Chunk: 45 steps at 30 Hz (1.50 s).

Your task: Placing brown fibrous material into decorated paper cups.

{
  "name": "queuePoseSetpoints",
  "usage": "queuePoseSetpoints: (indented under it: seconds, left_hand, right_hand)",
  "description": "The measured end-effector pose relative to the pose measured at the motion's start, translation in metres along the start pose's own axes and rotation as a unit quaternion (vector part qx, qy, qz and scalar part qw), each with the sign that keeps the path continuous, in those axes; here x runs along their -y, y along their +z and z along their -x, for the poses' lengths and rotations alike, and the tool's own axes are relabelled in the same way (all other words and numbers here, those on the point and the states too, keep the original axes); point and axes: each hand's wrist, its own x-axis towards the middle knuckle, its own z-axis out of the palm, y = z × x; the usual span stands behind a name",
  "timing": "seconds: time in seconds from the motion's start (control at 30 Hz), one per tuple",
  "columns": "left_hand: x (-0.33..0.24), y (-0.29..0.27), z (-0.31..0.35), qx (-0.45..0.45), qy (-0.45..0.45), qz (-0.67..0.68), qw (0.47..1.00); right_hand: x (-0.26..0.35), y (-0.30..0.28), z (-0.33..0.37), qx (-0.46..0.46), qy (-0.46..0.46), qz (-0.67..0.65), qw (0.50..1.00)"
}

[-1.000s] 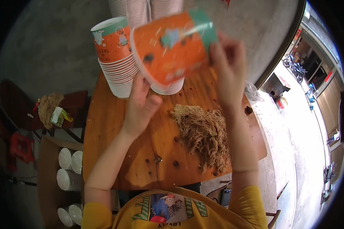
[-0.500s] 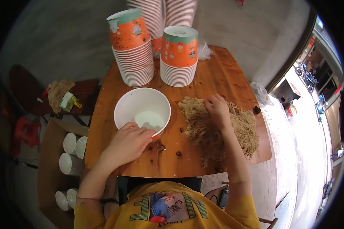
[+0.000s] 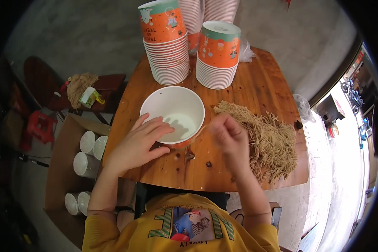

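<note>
A white-lined paper bucket [image 3: 187, 101] with an orange outside stands upright on the wooden table in front of me. My left hand [image 3: 140, 145] is at its near left rim, fingers stretched apart over the opening and thumb outside. Just right of the bucket, my right hand [image 3: 230, 140] is closed in a pinch and slightly blurred. A thin tan string seems to run from its fingertips toward the bucket's rim. Beside that hand lies a heap of tan strings [image 3: 273, 145], loose and tangled.
Upside-down stacks of orange and green paper buckets, a tilted one [image 3: 166, 59] and a shorter one [image 3: 218, 54], stand farther back on the table [image 3: 260, 88]. At lower left, a cardboard box [image 3: 59, 176] holds several white tubs. More tan strings [image 3: 80, 88] lie on a bench.
My right hand has left the string heap and come left toward the bucket, a thin string apparently in its fingers. The left hand's fingers have spread at the rim. The view has shifted slightly.
</note>
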Motion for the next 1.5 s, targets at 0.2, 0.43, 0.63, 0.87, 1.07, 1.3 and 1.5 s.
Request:
queuePoseSetpoints:
  seconds: [0.2,0.43,0.63,0.87,1.07,1.3,1.5]
  left_hand:
    - [-0.026,-0.004,0.0,-0.065,0.033,0.119,0.99]
    - [-0.026,0.015,0.012,-0.099,0.038,0.193,0.975]
    - [-0.031,0.016,0.008,-0.124,0.05,0.162,0.978]
    - [-0.025,0.012,0.003,-0.115,0.124,0.092,0.981]
    - [-0.029,0.015,-0.008,-0.126,0.159,0.052,0.978]
    - [-0.025,0.021,-0.017,-0.099,-0.013,0.06,0.993]
    - [-0.021,0.018,-0.026,-0.068,-0.061,0.151,0.984]
  right_hand:
    - [-0.038,0.03,0.04,0.083,0.047,0.019,0.995]
    - [-0.042,0.029,0.048,0.062,0.11,-0.021,0.992]
    - [-0.045,0.025,0.047,0.092,0.087,0.041,0.991]
    - [-0.044,0.022,0.046,0.09,0.091,0.018,0.992]
    - [-0.055,0.021,0.047,0.024,0.089,0.02,0.996]
    - [-0.091,0.016,0.033,-0.092,-0.013,0.049,0.994]
    - [-0.088,0.025,0.018,-0.117,-0.2,0.242,0.942]
